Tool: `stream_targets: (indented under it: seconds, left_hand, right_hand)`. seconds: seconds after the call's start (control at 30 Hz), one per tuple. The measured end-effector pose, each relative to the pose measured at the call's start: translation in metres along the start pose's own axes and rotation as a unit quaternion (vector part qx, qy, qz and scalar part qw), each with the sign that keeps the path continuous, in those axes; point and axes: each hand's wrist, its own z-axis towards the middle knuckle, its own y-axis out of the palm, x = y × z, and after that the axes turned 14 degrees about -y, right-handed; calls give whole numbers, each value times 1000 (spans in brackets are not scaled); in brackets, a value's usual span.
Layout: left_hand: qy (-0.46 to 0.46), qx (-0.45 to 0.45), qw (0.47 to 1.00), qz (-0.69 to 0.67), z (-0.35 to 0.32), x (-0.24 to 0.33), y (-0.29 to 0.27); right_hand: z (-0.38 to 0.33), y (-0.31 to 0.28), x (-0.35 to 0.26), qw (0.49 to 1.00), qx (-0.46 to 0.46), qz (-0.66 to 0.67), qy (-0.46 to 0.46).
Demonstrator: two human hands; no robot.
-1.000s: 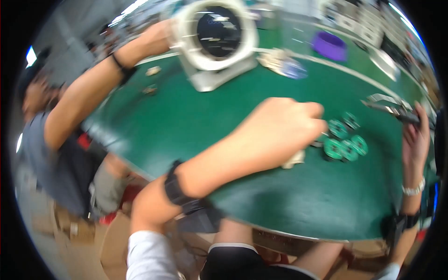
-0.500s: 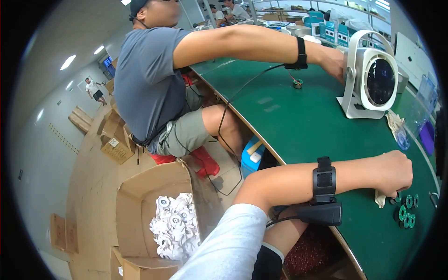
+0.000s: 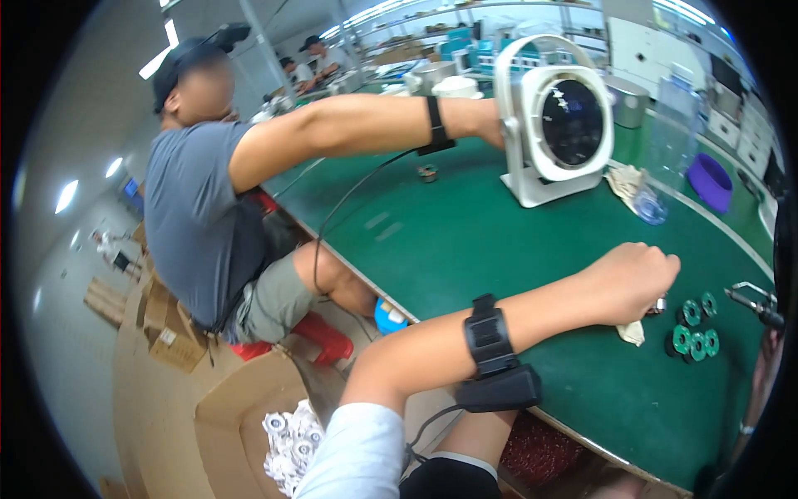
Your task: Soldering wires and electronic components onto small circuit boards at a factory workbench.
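Observation:
My left hand [image 3: 636, 283] is closed, knuckles up, above the green table on the right. A small shiny round part [image 3: 659, 306] shows just under its fingers; most of whatever it grips is hidden. A scrap of pale cloth [image 3: 632, 333] sticks out below the hand, beside the wrist. Close to its right lie several small round green-and-black parts [image 3: 697, 343], like little coils on circuit boards. At the right edge a metal tool [image 3: 752, 301] with a bent end and dark handle shows. Below it is a dim strip of what seems my right arm [image 3: 761, 374]; that hand's fingers cannot be made out.
A co-worker [image 3: 199, 175] seated at left reaches to a white fan-like device [image 3: 565, 125] on the table [image 3: 465, 241]. Behind it stand a clear bottle [image 3: 672, 125], a purple bowl [image 3: 709, 183] and a cloth [image 3: 625, 185]. A carton [image 3: 229, 407] of white parts stands on the floor.
The view has turned to the right, so everything sits further left. My left hand stays closed near the green parts, and the shiny round part now shows under it.

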Motion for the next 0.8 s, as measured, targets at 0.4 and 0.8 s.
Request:
stream_targets:
  seconds: [0.4, 0.8]
  left_hand:
    - [37, 20, 999, 5, 9, 14, -2]
    - [3, -58, 998, -17, 14, 11, -22]
  right_hand:
    - [-36, 4, 12, 908, -303, -221, -189]
    - [-42, -3, 11, 888, -343, -255, -167]
